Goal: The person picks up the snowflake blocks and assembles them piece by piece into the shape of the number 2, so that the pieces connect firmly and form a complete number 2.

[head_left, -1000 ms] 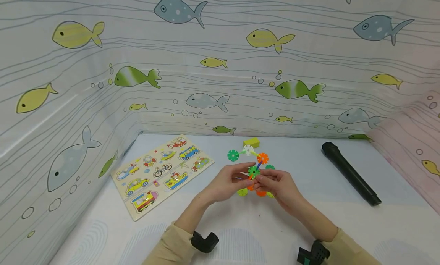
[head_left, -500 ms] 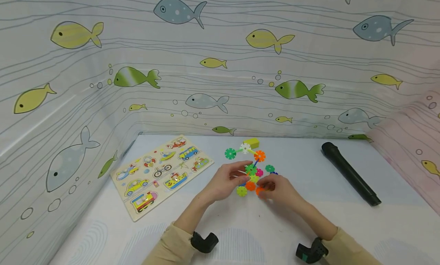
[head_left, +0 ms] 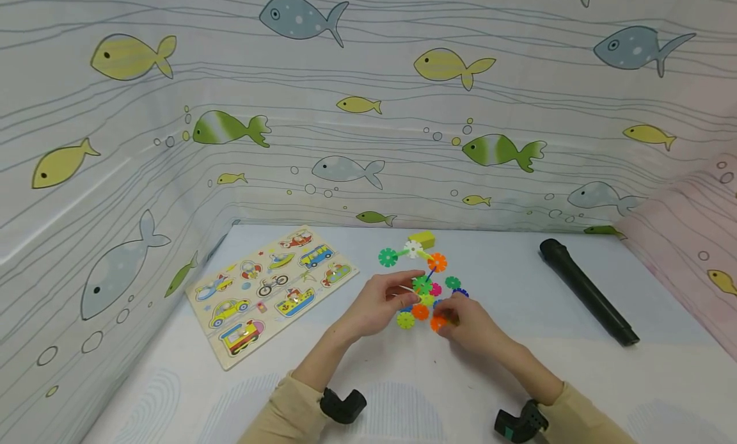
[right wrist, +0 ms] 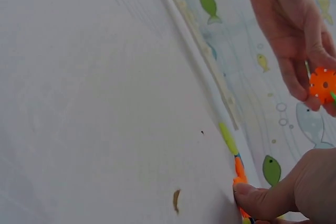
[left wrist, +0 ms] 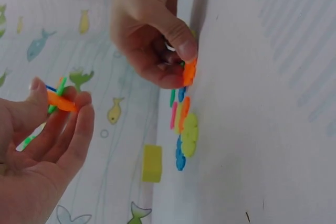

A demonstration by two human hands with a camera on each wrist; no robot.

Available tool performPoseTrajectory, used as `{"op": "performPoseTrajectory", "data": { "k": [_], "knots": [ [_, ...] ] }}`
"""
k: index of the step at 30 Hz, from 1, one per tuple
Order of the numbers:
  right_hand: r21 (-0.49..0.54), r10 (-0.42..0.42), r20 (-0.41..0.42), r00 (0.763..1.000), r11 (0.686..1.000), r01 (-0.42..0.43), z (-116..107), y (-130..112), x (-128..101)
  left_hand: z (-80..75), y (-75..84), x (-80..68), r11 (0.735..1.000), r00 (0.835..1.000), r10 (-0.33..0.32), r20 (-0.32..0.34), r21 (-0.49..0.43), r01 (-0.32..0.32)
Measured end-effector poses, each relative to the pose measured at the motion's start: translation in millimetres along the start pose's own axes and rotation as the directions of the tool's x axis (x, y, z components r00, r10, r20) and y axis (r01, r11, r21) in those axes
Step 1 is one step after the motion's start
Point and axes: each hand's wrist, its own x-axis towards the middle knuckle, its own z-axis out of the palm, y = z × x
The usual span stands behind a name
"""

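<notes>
In the head view my left hand (head_left: 377,305) pinches a linked chain of notched plastic flower discs. The chain reaches up and away: a green disc (head_left: 423,285), an orange one (head_left: 437,262), a white one (head_left: 412,249) and another green disc (head_left: 388,258) at its end. An orange disc (right wrist: 322,83) of the chain shows at the left fingertips in the right wrist view. Low over the table, my right hand (head_left: 478,322) pinches a separate orange disc (left wrist: 190,71) between thumb and fingers. Several loose discs, among them a lime one (head_left: 405,320), lie between the hands.
A wooden picture puzzle board (head_left: 270,297) lies on the left of the table. A yellow block (head_left: 422,240) sits behind the discs. On the right is a black microphone-like stick (head_left: 587,290). Fish-print cloth (head_left: 403,130) walls in the back and sides.
My right hand has come away from the chain, moving down to the loose discs, and now pinches an orange one there. My left hand keeps the chain in nearly the same spot.
</notes>
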Motion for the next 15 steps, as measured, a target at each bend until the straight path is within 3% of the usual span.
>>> {"op": "performPoseTrajectory", "data": {
  "k": [10,13,15],
  "knots": [
    [0.133,0.004,-0.028,1.0,0.991,-0.001,1,-3,2,1.5,-0.8,-0.3,0.999,0.999,-0.032,-0.015,-0.018,0.032],
    [0.271,-0.013,-0.007,1.0,0.963,0.015,-3,-9,0,1.8,-0.2,-0.2,0.999,0.999,-0.04,-0.024,-0.02,0.04],
    [0.394,-0.028,0.038,0.999,0.919,0.01,-6,-14,-2,2.0,0.3,-0.1,0.999,0.999,-0.042,-0.03,-0.021,0.041]
  ]
}}
